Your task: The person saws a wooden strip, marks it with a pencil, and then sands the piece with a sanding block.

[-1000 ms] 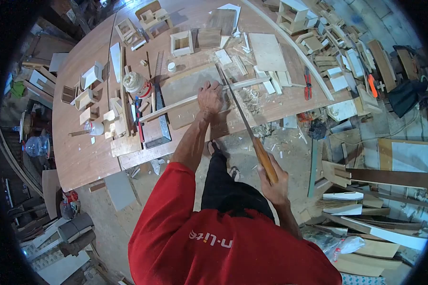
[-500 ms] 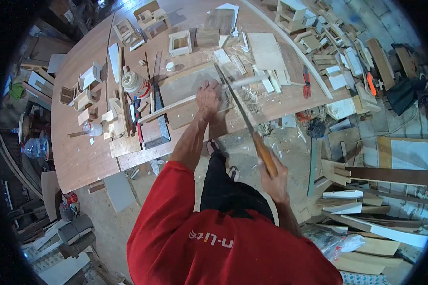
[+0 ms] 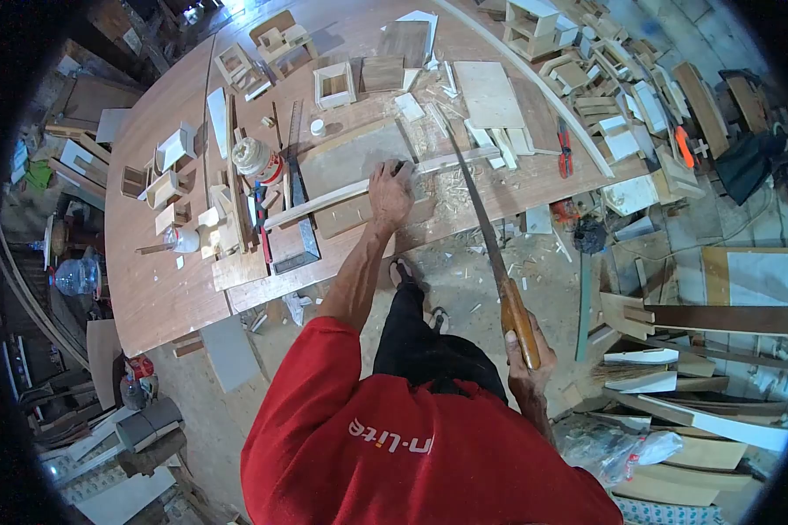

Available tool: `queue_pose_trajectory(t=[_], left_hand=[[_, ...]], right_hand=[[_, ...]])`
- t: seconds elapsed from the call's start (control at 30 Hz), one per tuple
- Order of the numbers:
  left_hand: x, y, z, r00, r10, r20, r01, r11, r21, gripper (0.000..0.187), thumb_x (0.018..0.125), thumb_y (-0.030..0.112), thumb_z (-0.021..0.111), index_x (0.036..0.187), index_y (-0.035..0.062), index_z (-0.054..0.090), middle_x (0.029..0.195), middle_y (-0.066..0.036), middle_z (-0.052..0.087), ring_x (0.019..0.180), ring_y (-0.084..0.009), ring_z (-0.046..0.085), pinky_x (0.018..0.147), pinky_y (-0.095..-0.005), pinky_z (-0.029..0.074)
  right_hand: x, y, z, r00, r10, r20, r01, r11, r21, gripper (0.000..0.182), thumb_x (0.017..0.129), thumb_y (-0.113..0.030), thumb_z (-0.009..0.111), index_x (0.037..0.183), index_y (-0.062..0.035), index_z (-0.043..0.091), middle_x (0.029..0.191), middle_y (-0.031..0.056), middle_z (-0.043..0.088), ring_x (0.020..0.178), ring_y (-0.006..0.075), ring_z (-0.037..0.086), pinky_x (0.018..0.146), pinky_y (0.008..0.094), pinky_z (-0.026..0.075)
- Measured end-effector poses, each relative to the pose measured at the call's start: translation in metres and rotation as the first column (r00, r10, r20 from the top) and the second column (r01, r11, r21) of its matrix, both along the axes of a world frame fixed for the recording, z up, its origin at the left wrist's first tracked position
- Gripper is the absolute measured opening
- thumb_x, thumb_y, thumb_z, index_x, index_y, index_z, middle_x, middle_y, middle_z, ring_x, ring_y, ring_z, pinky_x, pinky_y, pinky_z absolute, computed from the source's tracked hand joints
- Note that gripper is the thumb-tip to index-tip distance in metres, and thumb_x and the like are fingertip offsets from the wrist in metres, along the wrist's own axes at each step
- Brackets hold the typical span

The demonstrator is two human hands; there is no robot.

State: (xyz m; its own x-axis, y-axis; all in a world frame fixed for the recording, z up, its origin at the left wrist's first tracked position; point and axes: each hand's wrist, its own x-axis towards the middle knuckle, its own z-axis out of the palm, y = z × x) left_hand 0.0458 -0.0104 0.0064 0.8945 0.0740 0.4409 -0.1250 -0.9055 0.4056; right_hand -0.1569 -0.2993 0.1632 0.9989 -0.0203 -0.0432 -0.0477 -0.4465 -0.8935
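Note:
My left hand (image 3: 391, 191) is closed over a long, thin wooden strip (image 3: 324, 200), pressing it down across a flat board (image 3: 359, 156) on the table. A small dark spot shows by its fingertips. In my right hand (image 3: 531, 359) is a handsaw, gripped by its wooden handle (image 3: 518, 324). Its long dark blade (image 3: 481, 214) points away from me and overlaps the strip to the right of my left hand. The strip's right end reaches over wood shavings (image 3: 451, 188).
A metal square (image 3: 305, 245), a glue jar (image 3: 256, 160) and a white cap (image 3: 318, 128) lie left of the board. Red pliers (image 3: 565, 149) rest near the right edge. Small wooden frames (image 3: 334, 84) stand farther back. Stacked offcuts (image 3: 657, 381) fill the floor at right.
My right hand has drawn the saw back toward my body and to the right. The strip's right end, blurred before, now shows sharply and sits lower. My left hand stays on the strip.

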Motion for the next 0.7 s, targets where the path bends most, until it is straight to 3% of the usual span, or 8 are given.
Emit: queue_pose_trajectory(t=[0.2,0.27,0.37,0.43,0.57,0.7], left_hand=[[0.001,-0.007,0.002,0.987,0.14,-0.084,-0.138,0.99,0.023,0.034,0.074,0.011,0.065,0.108,0.0105,0.062,0.11,-0.011,0.057,0.107,-0.0314,0.049,0.09,-0.0485,0.039],[0.004,-0.004,0.001,0.967,0.143,-0.212,-0.145,0.989,0.007,0.048,0.065,0.003,0.065,0.111,0.0126,0.062,0.115,-0.012,0.055,0.114,-0.0316,0.047,0.093,-0.0482,0.038],[0.013,-0.002,0.011,0.947,0.112,-0.302,-0.128,0.991,-0.034,0.049,0.062,0.001,0.066,0.11,0.0118,0.062,0.114,-0.013,0.055,0.112,-0.0333,0.048,0.095,-0.0475,0.038],[0.022,0.006,0.008,0.959,0.068,-0.275,-0.079,0.997,-0.028,0.05,0.061,0.0,0.066,0.11,0.0113,0.061,0.111,-0.014,0.056,0.11,-0.0346,0.049,0.096,-0.0475,0.039],[0.023,0.005,0.019,0.96,-0.031,-0.277,0.01,0.997,-0.078,0.049,0.061,-0.002,0.065,0.108,0.0099,0.061,0.108,-0.015,0.056,0.106,-0.0381,0.052,0.097,-0.0459,0.041],[0.021,0.005,0.02,0.953,-0.021,-0.302,0.016,1.0,-0.021,0.048,0.062,-0.002,0.064,0.108,0.0105,0.062,0.11,-0.014,0.058,0.104,-0.0366,0.054,0.094,-0.0446,0.044]], right_hand=[[0.003,-0.001,-0.01,0.997,0.045,0.059,-0.047,0.999,0.025,0.035,0.088,-0.006,0.064,0.122,0.0017,0.057,0.102,0.0135,0.067,0.087,0.0122,0.062,0.076,0.0253,0.049],[0.002,-0.001,-0.01,0.994,0.052,0.092,-0.057,0.997,0.055,0.036,0.087,-0.006,0.064,0.122,0.0008,0.057,0.101,0.0134,0.067,0.086,0.0122,0.062,0.076,0.0253,0.049],[0.001,0.0,-0.007,0.998,0.056,0.01,-0.057,0.997,0.054,0.038,0.087,-0.006,0.065,0.124,-0.0004,0.057,0.1,0.0137,0.067,0.086,0.0132,0.063,0.076,0.0259,0.049],[0.0,-0.001,-0.009,0.998,0.064,-0.028,-0.061,0.995,0.081,0.038,0.089,-0.01,0.062,0.124,0.0036,0.055,0.108,0.0162,0.065,0.095,0.0158,0.061,0.082,0.028,0.048],[-0.001,-0.003,-0.014,0.997,0.077,0.014,-0.077,0.994,0.076,0.04,0.089,-0.01,0.063,0.125,0.0032,0.055,0.108,0.0155,0.065,0.093,0.0154,0.062,0.081,0.0276,0.048],[0.001,-0.003,-0.019,0.996,0.086,0.001,-0.086,0.993,0.076,0.039,0.088,-0.01,0.064,0.124,0.0029,0.056,0.105,0.0148,0.066,0.09,0.0149,0.062,0.077,0.027,0.049]])
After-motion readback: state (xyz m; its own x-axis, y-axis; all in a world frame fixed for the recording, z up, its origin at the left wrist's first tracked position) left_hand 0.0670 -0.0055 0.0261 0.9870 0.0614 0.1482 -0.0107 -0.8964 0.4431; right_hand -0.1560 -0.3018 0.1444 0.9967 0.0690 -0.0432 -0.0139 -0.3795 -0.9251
